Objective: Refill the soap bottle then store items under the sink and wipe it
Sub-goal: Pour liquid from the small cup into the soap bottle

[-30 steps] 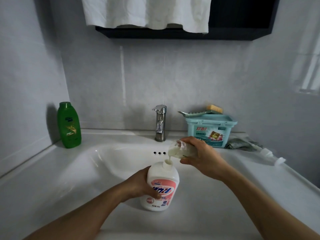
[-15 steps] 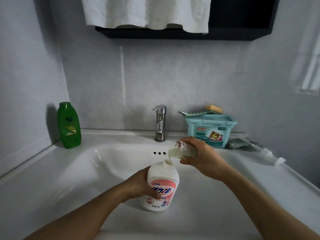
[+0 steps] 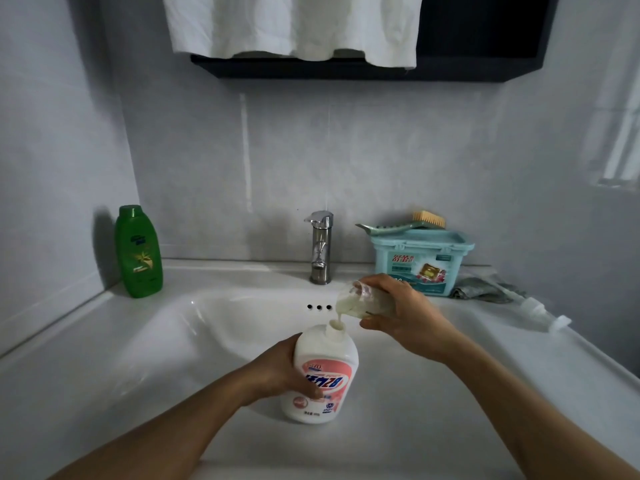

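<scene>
A white soap bottle (image 3: 323, 372) with a pink label stands upright in the sink basin (image 3: 221, 327), its neck uncapped. My left hand (image 3: 277, 370) grips its left side. My right hand (image 3: 403, 315) holds a clear cup (image 3: 349, 299) tipped toward the bottle, and white liquid runs from the cup's lip into the bottle's neck. The bottle's pump head (image 3: 540, 313) lies on the counter at the right. A grey rag (image 3: 481, 289) lies crumpled next to the teal box.
A green bottle (image 3: 138, 251) stands at the back left corner. The chrome faucet (image 3: 320, 247) is behind the basin. A teal lidded box (image 3: 420, 263) at the back right carries a brush (image 3: 427, 219). White cloth (image 3: 294, 26) hangs from a dark shelf overhead.
</scene>
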A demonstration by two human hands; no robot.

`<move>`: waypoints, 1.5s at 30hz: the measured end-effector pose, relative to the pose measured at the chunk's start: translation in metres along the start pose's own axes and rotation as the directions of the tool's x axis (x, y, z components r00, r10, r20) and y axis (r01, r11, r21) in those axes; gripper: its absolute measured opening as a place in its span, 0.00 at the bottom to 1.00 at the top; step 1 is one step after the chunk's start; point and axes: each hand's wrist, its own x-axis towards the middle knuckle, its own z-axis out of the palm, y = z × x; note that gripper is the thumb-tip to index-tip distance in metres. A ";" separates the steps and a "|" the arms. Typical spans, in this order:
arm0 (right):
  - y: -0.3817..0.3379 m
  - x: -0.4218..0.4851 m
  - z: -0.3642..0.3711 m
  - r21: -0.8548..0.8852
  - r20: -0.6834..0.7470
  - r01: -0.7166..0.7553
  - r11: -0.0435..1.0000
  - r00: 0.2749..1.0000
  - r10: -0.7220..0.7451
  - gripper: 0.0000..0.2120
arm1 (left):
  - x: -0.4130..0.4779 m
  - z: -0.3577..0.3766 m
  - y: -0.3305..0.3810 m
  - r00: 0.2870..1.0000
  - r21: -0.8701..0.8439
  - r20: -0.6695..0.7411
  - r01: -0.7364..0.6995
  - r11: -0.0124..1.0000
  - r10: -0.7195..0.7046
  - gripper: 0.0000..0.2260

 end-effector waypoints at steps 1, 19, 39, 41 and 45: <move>0.000 0.000 0.000 -0.001 0.000 0.001 1.000 1.000 -0.001 0.25 | 0.000 0.000 0.000 1.000 0.002 -0.002 0.002 1.000 -0.002 0.29; 0.001 0.000 0.000 0.001 0.010 -0.005 1.000 1.000 0.005 0.25 | 0.000 -0.001 0.001 1.000 0.009 0.004 0.003 1.000 -0.003 0.30; 0.001 0.000 0.000 -0.003 0.006 0.000 1.000 1.000 0.000 0.25 | 0.000 0.000 -0.001 1.000 0.006 -0.001 0.011 1.000 -0.011 0.30; 0.001 0.000 0.000 -0.009 0.002 -0.002 1.000 1.000 0.002 0.25 | 0.001 0.000 -0.001 1.000 0.005 -0.008 0.006 1.000 -0.006 0.30; 0.001 0.000 0.001 -0.015 -0.002 0.000 1.000 1.000 0.000 0.25 | 0.001 0.000 -0.001 1.000 0.014 -0.010 0.008 1.000 -0.008 0.29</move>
